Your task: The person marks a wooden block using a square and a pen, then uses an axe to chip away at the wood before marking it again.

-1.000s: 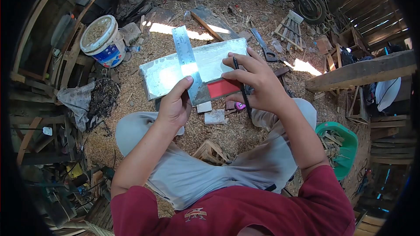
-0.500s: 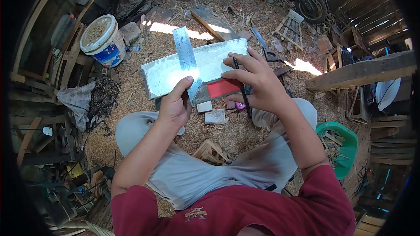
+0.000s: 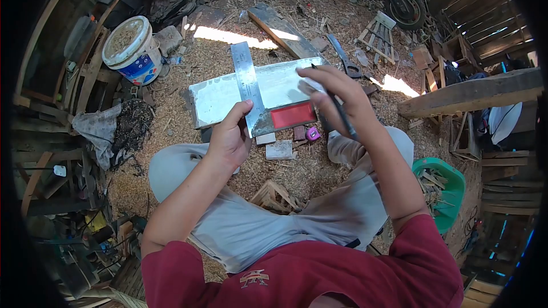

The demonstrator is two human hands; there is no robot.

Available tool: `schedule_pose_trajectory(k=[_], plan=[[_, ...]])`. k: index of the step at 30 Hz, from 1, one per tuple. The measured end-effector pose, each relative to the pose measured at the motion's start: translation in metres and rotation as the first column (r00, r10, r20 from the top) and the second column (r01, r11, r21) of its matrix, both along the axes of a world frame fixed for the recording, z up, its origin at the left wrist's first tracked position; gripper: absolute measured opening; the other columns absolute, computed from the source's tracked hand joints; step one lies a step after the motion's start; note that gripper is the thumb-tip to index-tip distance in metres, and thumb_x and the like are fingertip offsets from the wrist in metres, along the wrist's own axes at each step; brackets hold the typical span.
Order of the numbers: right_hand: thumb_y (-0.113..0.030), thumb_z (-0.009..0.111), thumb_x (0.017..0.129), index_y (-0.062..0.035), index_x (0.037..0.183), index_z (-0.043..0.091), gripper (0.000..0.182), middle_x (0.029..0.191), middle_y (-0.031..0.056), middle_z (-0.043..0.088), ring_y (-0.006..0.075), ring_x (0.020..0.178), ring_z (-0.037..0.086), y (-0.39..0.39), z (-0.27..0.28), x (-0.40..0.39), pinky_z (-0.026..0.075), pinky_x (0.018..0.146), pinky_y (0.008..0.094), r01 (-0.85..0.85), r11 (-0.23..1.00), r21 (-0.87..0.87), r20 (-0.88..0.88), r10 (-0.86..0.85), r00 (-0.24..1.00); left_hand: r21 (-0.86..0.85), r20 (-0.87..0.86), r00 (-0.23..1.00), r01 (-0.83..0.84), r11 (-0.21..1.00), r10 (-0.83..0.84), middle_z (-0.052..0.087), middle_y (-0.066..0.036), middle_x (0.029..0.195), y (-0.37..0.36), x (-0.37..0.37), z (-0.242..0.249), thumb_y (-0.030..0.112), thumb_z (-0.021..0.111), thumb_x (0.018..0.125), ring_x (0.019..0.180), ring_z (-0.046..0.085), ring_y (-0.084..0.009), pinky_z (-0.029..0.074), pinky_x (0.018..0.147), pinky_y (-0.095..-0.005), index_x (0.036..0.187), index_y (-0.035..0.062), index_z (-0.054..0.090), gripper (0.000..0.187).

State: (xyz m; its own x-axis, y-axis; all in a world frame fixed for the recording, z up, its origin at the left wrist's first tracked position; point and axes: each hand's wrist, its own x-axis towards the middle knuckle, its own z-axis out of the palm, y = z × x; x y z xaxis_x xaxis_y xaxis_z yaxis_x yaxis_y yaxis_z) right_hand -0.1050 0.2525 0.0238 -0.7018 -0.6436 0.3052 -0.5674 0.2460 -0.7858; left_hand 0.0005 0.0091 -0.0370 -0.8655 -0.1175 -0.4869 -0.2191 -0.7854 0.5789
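A try square with a steel blade and red handle [image 3: 293, 116] lies across a pale, whitish board [image 3: 214, 101]. My left hand [image 3: 231, 134] grips the near end of the blade, its thumb on top; the fingers beneath are hidden. The blade crosses the board and sticks out past its far edge. My right hand [image 3: 345, 97] is closed round a dark pencil [image 3: 344, 117], somewhat blurred, just over the board's right end. Below the board sit a pink tape measure [image 3: 312, 133] and a small pale wood block [image 3: 279, 150].
A handsaw [image 3: 342, 57] and a plank [image 3: 274, 28] lie on the shavings-covered ground beyond the board. At the left stands a white bucket [image 3: 128, 51]; at the right, a green tub [image 3: 454, 197] holds wood scraps. A thick beam [image 3: 474, 91] juts in from the right.
My right hand has lifted off the board's right part, and the pencil has tilted. The board and try square have shifted slightly right and nearer, uncovering more of the tape measure.
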Motion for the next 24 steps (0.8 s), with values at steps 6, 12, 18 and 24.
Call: schedule_pose_trajectory(k=[6, 12, 18, 24], plan=[[-0.015, 0.059, 0.106, -0.0029, 0.132, 0.064, 0.029, 0.112, 0.0116, 0.078, 0.0166, 0.094, 0.071, -0.005, 0.007, 0.007, 0.058, 0.089, 0.0348, 0.136, 0.963, -0.231, 0.628, 0.041, 0.777, 0.013, 0.032, 0.996, 0.077, 0.997, -0.077, 0.073, -0.014, 0.129, 0.000, 0.008, -0.009, 0.013, 0.067, 0.104, 0.120, 0.072, -0.0249, 0.058, 0.110, -0.0428, 0.138, -0.0027, 0.062, 0.037], [-0.011, 0.064, 0.102, -0.0035, 0.122, 0.068, 0.022, 0.109, 0.0090, 0.076, 0.0136, 0.091, 0.071, -0.011, -0.007, 0.009, 0.058, 0.078, 0.0314, -0.049, 0.979, -0.196, 0.544, 0.150, 0.825, 0.004, 0.103, 0.985, 0.140, 0.990, -0.139, 0.074, -0.012, 0.126, 0.005, 0.020, -0.020, 0.015, 0.069, 0.103, 0.119, 0.072, -0.0231, 0.057, 0.109, -0.0419, 0.135, -0.0017, 0.064, 0.036], [-0.016, 0.074, 0.097, -0.0039, 0.112, 0.073, 0.019, 0.107, 0.0118, 0.073, 0.0299, 0.095, 0.072, -0.013, -0.012, 0.002, 0.056, 0.085, 0.0409, -0.299, 0.951, 0.081, -0.083, 0.306, 0.948, 0.013, 0.123, 0.982, 0.146, 0.989, -0.146, 0.075, -0.011, 0.125, 0.002, 0.023, -0.021, 0.017, 0.069, 0.104, 0.117, 0.073, -0.0225, 0.058, 0.107, -0.0419, 0.134, -0.0017, 0.066, 0.035], [-0.046, 0.098, 0.069, -0.0132, 0.114, 0.071, 0.062, 0.106, 0.0059, 0.066, 0.0304, 0.102, 0.064, -0.012, -0.006, 0.003, 0.046, 0.089, 0.0426, -0.343, 0.905, 0.250, -0.204, 0.395, 0.896, 0.017, 0.114, 0.986, 0.123, 0.992, -0.124, 0.074, -0.011, 0.123, -0.004, 0.022, -0.015, 0.020, 0.068, 0.104, 0.113, 0.072, -0.0231, 0.057, 0.105, -0.0421, 0.134, -0.0021, 0.066, 0.037]])
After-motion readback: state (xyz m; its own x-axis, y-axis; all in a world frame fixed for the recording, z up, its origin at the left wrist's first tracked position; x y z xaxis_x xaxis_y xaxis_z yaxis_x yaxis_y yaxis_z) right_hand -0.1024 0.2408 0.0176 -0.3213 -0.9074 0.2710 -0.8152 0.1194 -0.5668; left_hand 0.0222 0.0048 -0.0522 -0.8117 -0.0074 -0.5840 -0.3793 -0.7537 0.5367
